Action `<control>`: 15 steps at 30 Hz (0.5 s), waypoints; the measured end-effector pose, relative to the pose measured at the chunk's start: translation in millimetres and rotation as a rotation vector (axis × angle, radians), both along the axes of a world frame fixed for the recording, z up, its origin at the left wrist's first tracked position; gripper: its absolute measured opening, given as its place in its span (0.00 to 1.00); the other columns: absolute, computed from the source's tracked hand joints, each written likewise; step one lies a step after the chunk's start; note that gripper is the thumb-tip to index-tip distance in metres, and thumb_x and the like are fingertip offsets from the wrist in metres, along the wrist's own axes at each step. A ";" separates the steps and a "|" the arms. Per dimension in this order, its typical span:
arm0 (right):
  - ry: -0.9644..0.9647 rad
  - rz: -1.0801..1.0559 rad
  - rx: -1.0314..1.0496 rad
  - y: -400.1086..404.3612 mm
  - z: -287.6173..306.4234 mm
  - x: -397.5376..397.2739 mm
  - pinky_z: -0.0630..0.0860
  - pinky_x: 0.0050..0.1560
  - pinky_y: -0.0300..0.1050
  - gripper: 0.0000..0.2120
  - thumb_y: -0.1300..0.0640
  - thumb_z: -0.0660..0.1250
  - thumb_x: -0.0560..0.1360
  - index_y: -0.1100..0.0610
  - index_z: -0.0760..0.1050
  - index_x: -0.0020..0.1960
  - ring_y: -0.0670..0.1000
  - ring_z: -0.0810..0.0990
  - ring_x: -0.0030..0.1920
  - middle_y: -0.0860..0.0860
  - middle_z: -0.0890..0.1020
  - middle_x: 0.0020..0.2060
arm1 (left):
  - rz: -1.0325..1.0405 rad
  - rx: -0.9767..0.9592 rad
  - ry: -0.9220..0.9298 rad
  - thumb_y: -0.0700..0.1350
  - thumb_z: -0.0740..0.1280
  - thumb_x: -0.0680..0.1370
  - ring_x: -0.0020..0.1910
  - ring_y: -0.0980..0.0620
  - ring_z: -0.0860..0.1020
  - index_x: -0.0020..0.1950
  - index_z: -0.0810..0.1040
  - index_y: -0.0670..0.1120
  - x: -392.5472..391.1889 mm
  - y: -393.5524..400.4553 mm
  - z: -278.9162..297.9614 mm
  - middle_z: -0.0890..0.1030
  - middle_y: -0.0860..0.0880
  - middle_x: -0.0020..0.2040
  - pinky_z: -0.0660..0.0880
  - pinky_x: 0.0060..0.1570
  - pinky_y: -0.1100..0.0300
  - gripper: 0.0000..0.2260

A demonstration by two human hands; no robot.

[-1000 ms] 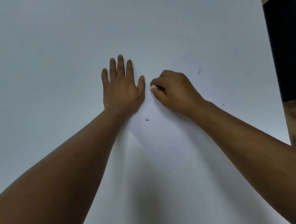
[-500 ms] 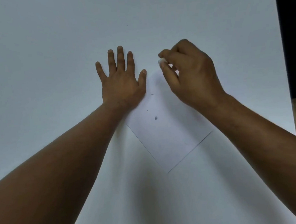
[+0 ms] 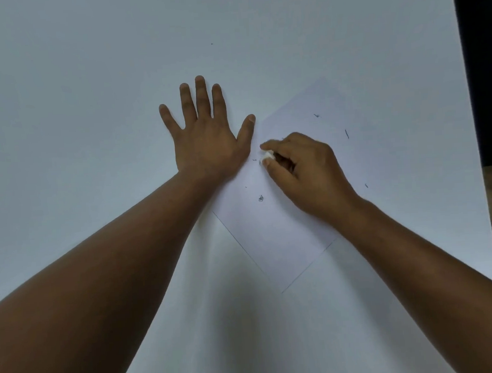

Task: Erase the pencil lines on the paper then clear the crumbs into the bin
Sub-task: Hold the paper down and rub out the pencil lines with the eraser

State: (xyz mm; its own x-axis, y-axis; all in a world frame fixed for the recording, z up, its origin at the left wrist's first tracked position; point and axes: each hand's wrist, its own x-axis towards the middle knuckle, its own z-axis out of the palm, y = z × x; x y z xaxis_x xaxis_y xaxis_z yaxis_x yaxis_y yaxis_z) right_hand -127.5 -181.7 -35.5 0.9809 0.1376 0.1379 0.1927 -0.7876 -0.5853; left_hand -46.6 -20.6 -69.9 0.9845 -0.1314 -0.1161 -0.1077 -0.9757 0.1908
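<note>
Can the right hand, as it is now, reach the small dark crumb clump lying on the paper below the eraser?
Probably yes. The right hand pinches the eraser just above the crumb clump, and only bare paper lies between them. The left hand rests flat, off to the side.

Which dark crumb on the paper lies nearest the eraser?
The tiny crumb just left of the eraser in the right hand; the curled one lies lower.

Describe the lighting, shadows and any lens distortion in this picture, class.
Head view: dim, even light with no glare; soft shadows fall on the table beneath both forearms; the wide angle makes the forearms balloon toward the bottom edge; the left hand, the right hand and the paper look sharp; the eraser is small and slightly soft.
</note>
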 end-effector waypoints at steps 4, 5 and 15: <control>-0.066 -0.003 -0.139 14.1 -3.4 20.7 0.67 0.37 0.41 0.09 0.57 0.65 0.78 0.60 0.82 0.47 0.50 0.73 0.35 0.50 0.73 0.37 | 0.001 0.012 -0.013 0.72 0.41 0.80 0.83 0.43 0.38 0.84 0.44 0.47 -1.5 -0.1 0.5 0.41 0.45 0.84 0.37 0.76 0.32 0.40; -0.086 0.005 -0.182 17.0 -4.2 20.9 0.64 0.36 0.41 0.08 0.59 0.65 0.78 0.62 0.81 0.45 0.50 0.71 0.33 0.50 0.72 0.36 | 0.001 0.011 -0.012 0.72 0.41 0.80 0.83 0.43 0.38 0.84 0.44 0.47 -1.5 -0.2 0.8 0.41 0.45 0.84 0.37 0.76 0.32 0.41; 0.155 0.206 -0.420 -30.7 21.2 -33.4 0.73 0.32 0.48 0.13 0.57 0.60 0.79 0.62 0.78 0.43 0.54 0.73 0.34 0.53 0.73 0.36 | -0.001 0.005 -0.014 0.73 0.41 0.79 0.82 0.41 0.39 0.84 0.45 0.46 -2.1 -0.9 1.0 0.42 0.45 0.84 0.38 0.75 0.30 0.42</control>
